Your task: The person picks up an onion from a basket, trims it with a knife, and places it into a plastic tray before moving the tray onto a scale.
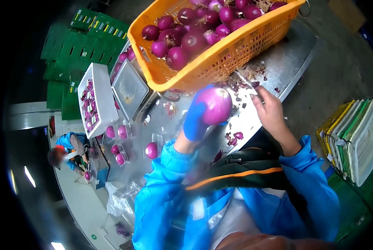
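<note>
Blue sleeves (161, 175) and a dark apron with an orange stripe (244, 166) fill the bottom of the frame, and both arms reach up from them toward the centre. The left hand (194, 121), in a blue glove, is cupped around a red onion (214, 106), fingers wrapped behind and under it, lifting it clear of the steel table (286, 58) at mid-frame. The right hand (270, 110) is bare and sits just right of the onion, close but not touching. Its fingers are curled shut on what looks like a knife (248, 83), whose thin blade slants up and left toward the orange basket (219, 62). So the onion lies left of the blade hand, and the gloved hand is the one on it. The onion is nearly round and blurred. Its skin streaks seem to run from upper right to lower left, but I cannot tell which end is the root. Peel scraps (234, 137) litter the table below both hands. The basket at the top centre is tilted and heaped with more onions. At left stand a scale (130, 89) and a white tray (105, 100) of packed onions, and a co-worker (69, 150) in blue bends at the table's far end.
</note>
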Tool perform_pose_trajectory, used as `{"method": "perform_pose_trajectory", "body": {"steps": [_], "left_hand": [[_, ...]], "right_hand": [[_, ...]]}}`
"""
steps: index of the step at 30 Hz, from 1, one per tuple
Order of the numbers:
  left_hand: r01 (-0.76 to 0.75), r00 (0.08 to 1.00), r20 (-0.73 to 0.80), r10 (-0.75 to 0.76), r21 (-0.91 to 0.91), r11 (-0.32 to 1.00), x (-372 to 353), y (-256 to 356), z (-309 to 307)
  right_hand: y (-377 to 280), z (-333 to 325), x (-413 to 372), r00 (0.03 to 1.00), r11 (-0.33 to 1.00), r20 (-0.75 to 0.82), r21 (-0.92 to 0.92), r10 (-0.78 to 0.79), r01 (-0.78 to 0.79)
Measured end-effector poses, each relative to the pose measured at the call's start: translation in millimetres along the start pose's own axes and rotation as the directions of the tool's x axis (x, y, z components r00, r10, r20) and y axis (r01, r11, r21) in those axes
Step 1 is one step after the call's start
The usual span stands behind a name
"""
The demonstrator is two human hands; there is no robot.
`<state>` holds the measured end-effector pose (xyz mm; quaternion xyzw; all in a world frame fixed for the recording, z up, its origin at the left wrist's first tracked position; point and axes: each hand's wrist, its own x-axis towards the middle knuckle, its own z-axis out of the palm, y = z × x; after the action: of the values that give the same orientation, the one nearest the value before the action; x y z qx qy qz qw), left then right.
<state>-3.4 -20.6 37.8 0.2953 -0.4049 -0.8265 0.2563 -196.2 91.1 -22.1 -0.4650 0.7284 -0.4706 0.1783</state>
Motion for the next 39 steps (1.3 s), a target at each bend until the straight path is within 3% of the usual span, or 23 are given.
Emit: {"method": "perform_pose_trajectory", "body": {"steps": [2, 3, 6, 7, 10, 11, 13, 14, 15, 16, 18, 19, 20, 22, 24, 25, 26, 29, 36, 39], "left_hand": [[-0.084, 0.995, -0.031, 0.091, 0.195, 0.977, 2.7, -4.0, -2.8], [-0.12, 0.989, -0.044, 0.138, 0.288, 0.95, 1.7, -6.7, -4.7], [-0.255, 0.962, 0.081, 0.262, 0.613, 0.747, -0.5, -13.0, -10.5], [-0.321, 0.938, 0.139, 0.318, 0.695, 0.643, 2.1, -15.9, -15.5], [-0.218, 0.961, 0.004, 0.275, 0.619, 0.755, 0.7, -17.8, -11.8], [-0.121, 0.986, -0.055, 0.157, 0.411, 0.904, -0.1, -13.9, -9.8], [0.097, 0.992, -0.078, -0.104, -0.083, 0.992, -4.1, -5.5, -7.4], [0.096, 0.995, -0.031, -0.093, 0.129, 0.987, -5.8, -5.3, -11.1], [0.081, 0.996, 0.019, -0.093, 0.332, 0.94, -7.5, -6.0, -16.0], [0.008, 0.996, 0.073, -0.041, 0.4, 0.917, -9.8, -8.5, -18.0], [-0.149, 0.982, 0.18, 0.064, 0.511, 0.847, -14.2, -13.5, -21.9], [-0.279, 0.958, 0.205, 0.2, 0.508, 0.815, -7.9, -28.4, -25.6], [-0.404, 0.915, 0.231, 0.331, 0.504, 0.763, -4.0, -39.1, -26.9], [-0.27, 0.963, 0.101, 0.25, 0.365, 0.891, -6.6, -43.3, -27.7], [-0.142, 0.99, 0.015, 0.143, 0.28, 0.95, -7.5, -42.9, -32.2], [-0.12, 0.993, 0.014, 0.12, 0.269, 0.956, -9.2, -43.0, -35.1], [-0.096, 0.995, 0.015, 0.096, 0.26, 0.961, -10.6, -42.4, -38.6], [-0.037, 0.997, 0.067, 0.023, 0.213, 0.976, -13.9, -35.1, -29.6], [0.023, 0.998, 0.052, -0.038, 0.262, 0.965, -18.9, -27.9, -13.0], [-0.064, 0.996, 0.076, 0.04, 0.343, 0.937, -17.2, -26.2, -13.7]], "right_hand": [[-15.2, -0.5, -4.3, 0.998, 0.974, 0.061, 0.225, -0.027, 0.013], [-24.1, -4.6, -5.5, 0.986, 0.947, 0.163, 0.31, 0.036, -0.086], [-21.8, 9.7, -3.4, 0.982, 0.921, 0.189, 0.378, 0.021, -0.093], [-24.7, 15.7, 0.7, 0.984, 0.87, 0.173, 0.48, 0.03, -0.111], [-33.0, 9.8, 6.4, 0.966, 0.935, 0.257, 0.334, 0.032, -0.119], [-40.7, 1.0, 5.2, 0.951, 0.978, 0.307, 0.205, -0.036, -0.029], [-29.6, 8.8, 2.7, 0.955, 0.951, 0.285, 0.309, -0.081, -0.012], [-19.0, 15.8, -0.1, 0.958, 0.934, 0.269, 0.358, -0.099, -0.004], [-6.4, 23.8, -0.7, 0.964, 0.856, 0.256, 0.511, -0.064, -0.079], [2.1, 30.4, 0.2, 0.969, 0.747, 0.243, 0.65, -0.03, -0.14], [8.6, 25.8, -5.5, 0.773, 0.295, 0.629, 0.725, 0.086, -0.622], [-9.0, 32.6, -9.6, 0.773, 0.212, 0.616, 0.743, 0.153, -0.634], [-8.7, 36.3, -13.6, 0.761, 0.2, 0.644, 0.737, 0.077, -0.645], [-4.0, 43.4, -17.0, 0.761, 0.331, 0.624, 0.69, 0.178, -0.644], [-4.0, 36.4, -14.9, 0.923, 0.815, 0.36, 0.491, 0.132, -0.308], [-6.1, 30.9, -11.5, 0.971, 0.946, 0.232, 0.325, -0.062, -0.017], [-8.1, 25.5, -8.0, 0.963, 0.966, 0.091, 0.081, -0.254, 0.247], [-25.6, 5.7, -7.4, 0.896, 0.866, 0.146, -0.23, -0.42, 0.444], [-15.0, 10.0, -3.9, 0.879, 0.823, 0.129, -0.31, -0.459, 0.475], [-0.6, 3.5, -12.6, 0.928, 0.884, 0.191, -0.293, -0.32, 0.366]]}}
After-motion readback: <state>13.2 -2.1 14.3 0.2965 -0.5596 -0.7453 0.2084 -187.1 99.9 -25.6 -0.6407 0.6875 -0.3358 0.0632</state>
